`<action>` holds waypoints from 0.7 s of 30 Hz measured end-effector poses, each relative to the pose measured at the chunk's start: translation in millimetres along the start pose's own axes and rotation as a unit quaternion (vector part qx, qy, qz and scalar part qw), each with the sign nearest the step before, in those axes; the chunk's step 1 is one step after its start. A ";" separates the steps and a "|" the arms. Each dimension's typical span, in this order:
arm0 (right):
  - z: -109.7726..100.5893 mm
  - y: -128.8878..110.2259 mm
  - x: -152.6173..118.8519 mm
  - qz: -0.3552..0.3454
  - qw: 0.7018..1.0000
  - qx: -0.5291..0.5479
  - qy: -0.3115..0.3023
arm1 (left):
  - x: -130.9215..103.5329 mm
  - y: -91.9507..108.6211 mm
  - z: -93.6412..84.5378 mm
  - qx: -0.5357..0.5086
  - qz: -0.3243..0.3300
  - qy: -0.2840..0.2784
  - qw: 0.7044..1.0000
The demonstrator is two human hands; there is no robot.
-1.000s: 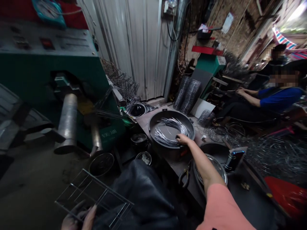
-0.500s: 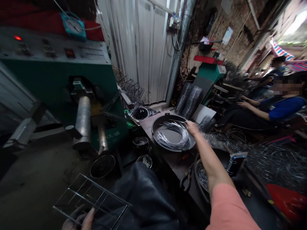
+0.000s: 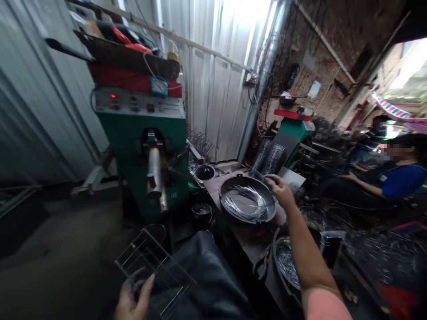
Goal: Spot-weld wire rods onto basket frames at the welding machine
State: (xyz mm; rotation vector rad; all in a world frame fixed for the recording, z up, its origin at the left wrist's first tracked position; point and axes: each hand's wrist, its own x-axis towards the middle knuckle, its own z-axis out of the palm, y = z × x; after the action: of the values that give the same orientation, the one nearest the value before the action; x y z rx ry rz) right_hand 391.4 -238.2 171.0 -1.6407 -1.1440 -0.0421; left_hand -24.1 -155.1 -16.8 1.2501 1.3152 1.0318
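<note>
At the lower left, my left hand (image 3: 135,295) grips a rectangular wire rack (image 3: 156,262) between thumb and fingers, over a dark covering on my lap. My right hand (image 3: 278,189) is raised at the right rim of a round dark pan (image 3: 224,206), its fingers pinched together. A thin wire seems to extend from those fingers, but blur leaves it unclear. Curved metal wires (image 3: 233,212) lie in a ring inside the pan.
A green machine (image 3: 113,133) with a protruding metal cylinder stands at the left. Pliers (image 3: 262,262) and a pan of small metal pieces (image 3: 287,262) are near my right forearm. Stacked wire rings (image 3: 273,158) stand behind. A seated person (image 3: 402,180) is at the right.
The view has shifted, so the machine appears farther right and smaller. My right hand has lifted slightly from the pan's rim. The rack remains in my left hand.
</note>
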 end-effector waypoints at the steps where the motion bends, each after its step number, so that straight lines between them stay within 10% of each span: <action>1: 19.9 -8.7 -1.5 -0.006 0.998 0.014 -0.062 | -4.0 4.7 -0.2 -0.008 0.003 -0.004 1.000; 8: 139.2 -31.0 -18.9 -0.007 0.961 0.092 -0.260 | 16.3 27.4 -19.4 -0.028 0.092 0.008 0.995; 13: 182.4 -27.2 -34.0 -0.017 0.960 0.124 -0.252 | 60.9 54.9 -42.6 -0.020 0.145 0.053 0.988; 21: 232.6 -4.4 -53.9 -0.009 0.957 0.145 -0.250 | 102.0 55.4 -37.6 -0.034 0.107 -0.031 0.993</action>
State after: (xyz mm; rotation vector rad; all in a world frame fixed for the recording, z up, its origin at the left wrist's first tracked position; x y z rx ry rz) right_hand 244.2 -95.9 48.1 -1.4104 -1.4639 0.5333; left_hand -49.6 -46.2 31.8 1.3831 1.1065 1.1677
